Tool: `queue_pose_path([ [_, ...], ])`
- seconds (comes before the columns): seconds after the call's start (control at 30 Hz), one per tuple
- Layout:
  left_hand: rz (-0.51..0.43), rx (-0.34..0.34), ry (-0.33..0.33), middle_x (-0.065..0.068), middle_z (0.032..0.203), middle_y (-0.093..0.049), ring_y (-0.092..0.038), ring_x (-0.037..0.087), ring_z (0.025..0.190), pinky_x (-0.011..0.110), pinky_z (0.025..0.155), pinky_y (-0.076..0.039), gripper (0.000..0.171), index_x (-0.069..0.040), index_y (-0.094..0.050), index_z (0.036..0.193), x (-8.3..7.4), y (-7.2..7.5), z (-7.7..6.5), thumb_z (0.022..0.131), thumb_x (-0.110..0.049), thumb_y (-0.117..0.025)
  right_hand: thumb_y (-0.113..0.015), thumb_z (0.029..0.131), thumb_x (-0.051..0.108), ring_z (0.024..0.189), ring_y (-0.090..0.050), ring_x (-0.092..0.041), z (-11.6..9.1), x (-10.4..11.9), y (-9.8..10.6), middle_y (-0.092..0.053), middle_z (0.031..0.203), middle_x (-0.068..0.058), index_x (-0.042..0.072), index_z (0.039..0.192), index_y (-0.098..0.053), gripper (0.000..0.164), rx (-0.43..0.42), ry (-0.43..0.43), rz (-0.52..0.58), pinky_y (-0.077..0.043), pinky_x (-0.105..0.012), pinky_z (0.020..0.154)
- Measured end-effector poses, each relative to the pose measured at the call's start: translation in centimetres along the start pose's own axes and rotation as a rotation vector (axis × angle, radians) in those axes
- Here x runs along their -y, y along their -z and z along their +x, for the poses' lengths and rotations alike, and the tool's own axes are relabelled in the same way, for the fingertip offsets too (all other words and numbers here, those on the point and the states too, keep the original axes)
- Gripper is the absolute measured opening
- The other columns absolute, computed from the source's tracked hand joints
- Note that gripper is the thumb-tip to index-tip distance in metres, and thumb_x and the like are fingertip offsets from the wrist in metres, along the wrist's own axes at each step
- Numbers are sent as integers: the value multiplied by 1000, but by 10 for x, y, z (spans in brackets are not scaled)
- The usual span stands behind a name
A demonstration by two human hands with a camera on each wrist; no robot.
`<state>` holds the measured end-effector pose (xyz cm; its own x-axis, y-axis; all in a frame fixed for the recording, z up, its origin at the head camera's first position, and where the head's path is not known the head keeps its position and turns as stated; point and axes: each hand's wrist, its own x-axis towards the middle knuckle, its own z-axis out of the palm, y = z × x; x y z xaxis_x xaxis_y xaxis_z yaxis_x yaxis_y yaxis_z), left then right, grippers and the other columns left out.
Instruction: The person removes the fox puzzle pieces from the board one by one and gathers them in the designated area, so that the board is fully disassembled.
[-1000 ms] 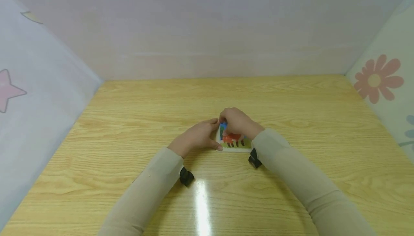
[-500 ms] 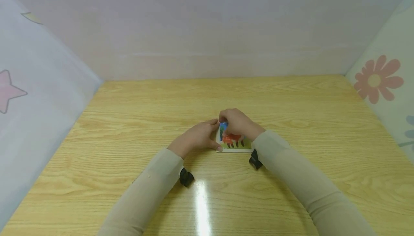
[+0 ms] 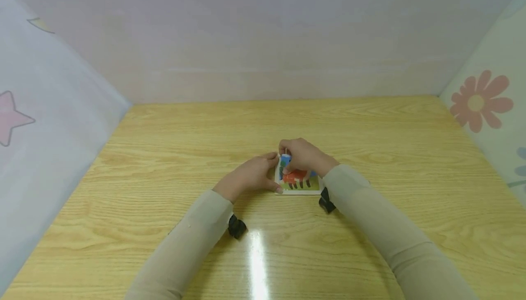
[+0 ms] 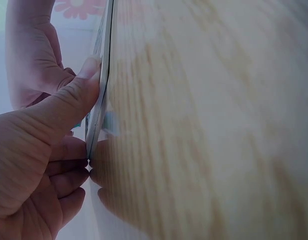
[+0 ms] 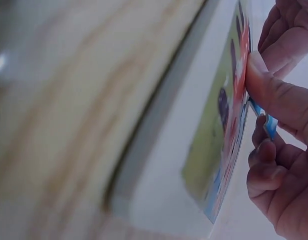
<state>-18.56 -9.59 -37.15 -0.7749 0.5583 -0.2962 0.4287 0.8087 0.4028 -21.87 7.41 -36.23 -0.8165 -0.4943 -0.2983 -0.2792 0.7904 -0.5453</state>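
Observation:
A small picture puzzle [image 3: 302,192] with a white border lies on the wooden table; its picture has a red animal with dark legs on green ground. My left hand [image 3: 256,174] holds its left side, thumb on the near left corner and fingers at the far left corner. My right hand [image 3: 305,155] reaches over the puzzle and pinches a blue puzzle piece [image 5: 270,125] at the far left of the picture. In the right wrist view that piece stands tilted up from the picture, between thumb and fingertips. The right hand hides the puzzle's far right part.
The wooden table [image 3: 185,131] runs back to a plain pale wall [image 3: 263,39]. Side walls carry a pink star [image 3: 12,118] on the left and a red flower [image 3: 481,101] on the right. A black wrist device [image 3: 237,227] sits under the left sleeve.
The blue piece's far edge has come up under my right fingers, showing more blue and a pale edge. My right hand shifted slightly to the right; my left hand has stayed in place.

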Motion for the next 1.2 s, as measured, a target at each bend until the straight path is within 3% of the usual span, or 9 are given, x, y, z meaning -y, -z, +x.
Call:
queue_pose_path([
  [0.23, -2, 3, 7, 14, 152, -22, -29, 31, 136, 39, 110, -28, 94, -3, -29, 144, -1, 1, -1, 74, -46, -74, -77, 76, 10, 74, -59, -22, -1, -2, -1, -56, 93, -10, 14, 95, -51, 33, 9, -13, 96, -52, -31, 41],
  [0.43, 7, 4, 3, 14, 152, -21, -29, 32, 135, 40, 110, -29, 95, -4, -27, 145, 0, 0, -1, 74, -47, -73, -74, 79, 10, 76, -59, -20, 1, -11, 0, -63, 100, -10, 16, 99, -57, 27, 14, 12, 151, -52, -25, 53],
  [0.67, 16, 13, 19, 13, 153, -20, -27, 30, 137, 40, 111, -27, 97, -5, -25, 146, -2, 1, -1, 74, -48, -73, -58, 92, 12, 58, -52, -16, 4, -12, 9, -63, 89, -9, 13, 106, -61, 14, 83, -13, 218, -46, -26, 50],
  [0.83, 25, 17, 21, 12, 153, -20, -25, 29, 138, 38, 111, -25, 97, -3, -25, 145, -2, 2, 0, 74, -48, -73, -55, 93, 11, 62, -55, -14, 7, -11, 16, -63, 82, -7, 6, 105, -62, 14, 108, 11, 176, -46, -23, 56],
  [1.07, 21, 28, 31, 10, 153, -19, -24, 28, 139, 37, 112, -24, 95, -3, -26, 145, -3, 1, -1, 75, -47, -73, -54, 94, 10, 68, -60, -17, 7, -12, 25, -63, 82, -10, 1, 103, -59, 14, 133, -25, 272, -53, -28, 65],
  [1.2, 16, 33, 33, 10, 154, -18, -23, 27, 139, 37, 112, -24, 94, -4, -27, 145, -4, 1, 0, 75, -46, -72, -51, 96, 12, 70, -60, -17, 6, -16, 32, -61, 83, -9, 1, 102, -61, 17, 138, -31, 272, -53, -29, 68],
])
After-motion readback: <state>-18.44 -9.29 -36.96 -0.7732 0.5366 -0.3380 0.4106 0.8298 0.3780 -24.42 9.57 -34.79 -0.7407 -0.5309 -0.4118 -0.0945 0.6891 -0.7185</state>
